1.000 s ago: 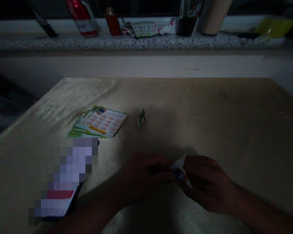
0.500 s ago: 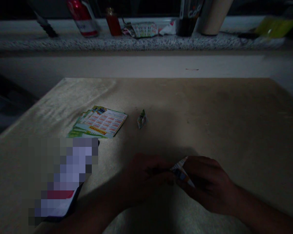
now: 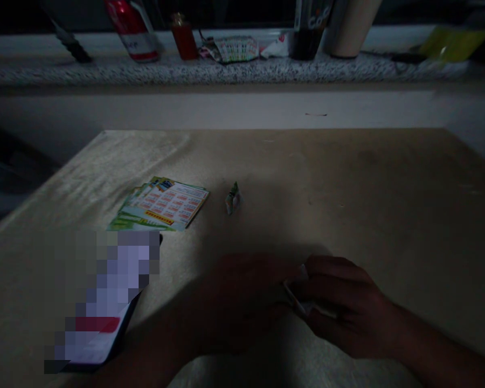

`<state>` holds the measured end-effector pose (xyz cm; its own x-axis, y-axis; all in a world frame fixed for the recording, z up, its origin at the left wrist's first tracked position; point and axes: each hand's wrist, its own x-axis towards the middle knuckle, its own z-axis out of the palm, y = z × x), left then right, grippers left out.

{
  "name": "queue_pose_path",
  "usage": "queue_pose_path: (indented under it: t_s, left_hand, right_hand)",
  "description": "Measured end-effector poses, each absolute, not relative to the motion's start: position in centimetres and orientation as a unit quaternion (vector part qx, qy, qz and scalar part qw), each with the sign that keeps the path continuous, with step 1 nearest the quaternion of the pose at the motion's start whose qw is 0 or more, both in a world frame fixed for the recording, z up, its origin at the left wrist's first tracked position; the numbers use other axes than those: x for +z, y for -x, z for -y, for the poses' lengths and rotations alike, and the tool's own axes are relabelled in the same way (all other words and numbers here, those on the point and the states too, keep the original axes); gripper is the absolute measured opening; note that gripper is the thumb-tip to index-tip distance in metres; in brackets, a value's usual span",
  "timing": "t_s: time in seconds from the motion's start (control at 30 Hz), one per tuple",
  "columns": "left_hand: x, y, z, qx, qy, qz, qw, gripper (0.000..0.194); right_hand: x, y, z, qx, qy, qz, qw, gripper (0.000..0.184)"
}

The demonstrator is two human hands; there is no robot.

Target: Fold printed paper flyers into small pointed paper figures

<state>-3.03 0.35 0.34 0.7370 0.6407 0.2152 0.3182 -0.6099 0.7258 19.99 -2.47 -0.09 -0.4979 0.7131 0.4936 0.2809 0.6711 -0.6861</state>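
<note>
In the head view, the right hand (image 3: 347, 307) grips a folded paper (image 3: 304, 309) over the counter (image 3: 388, 205). The left hand (image 3: 238, 302) is just beside it, too dark to tell its grip. Beyond lie cards (image 3: 170, 202) and a small folded piece (image 3: 233, 199).

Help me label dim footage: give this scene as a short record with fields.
Right hand: fingers holding folded paper
Left hand: beside the paper, contact too dark to tell
Table, left side: stacked cards, with a phone nearer the camera
Table, middle: small scrap, right of the cards
Sill: red can, small red bottle, dark bottle
</note>
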Motion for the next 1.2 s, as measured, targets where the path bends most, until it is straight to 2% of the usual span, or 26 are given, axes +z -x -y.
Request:
queue_pose_path:
  t_s: [0.07,0.2,0.43,0.93,1.03,1.2]
  left_hand:
    - [0.41,3.15,-0.42,0.241,-0.896,-0.219,0.3,0.03]
    - [0.44,2.97,-0.55,0.25,-0.903,-0.186,0.296,0.01]
    - [0.05,2.74,-0.47,0.309,-0.877,-0.184,0.318,0.009]
    - [0.18,2.29,-0.01,0.343,-0.845,-0.191,0.362,0.008]
    - [0.3,2.23,0.0,0.349,-0.84,-0.196,0.366,0.013]
    - [0.23,2.22,-0.01,0.366,-0.843,-0.192,0.345,0.022]
  right_hand:
    - [-0.12,-20.02,2.46,0.265,0.298,0.832,0.385,0.008]
    - [-0.12,-20.2,2.61,0.273,0.286,0.837,0.377,0.006]
    - [0.04,-20.48,2.52,0.263,0.28,0.837,0.39,0.022]
    - [0.04,-19.97,2.73,0.26,0.274,0.823,0.425,0.017]
    - [-0.34,-20.21,3.0,0.258,0.301,0.807,0.437,0.014]
    - [-0.59,-20.38,3.17,0.307,0.367,0.76,0.439,0.035]
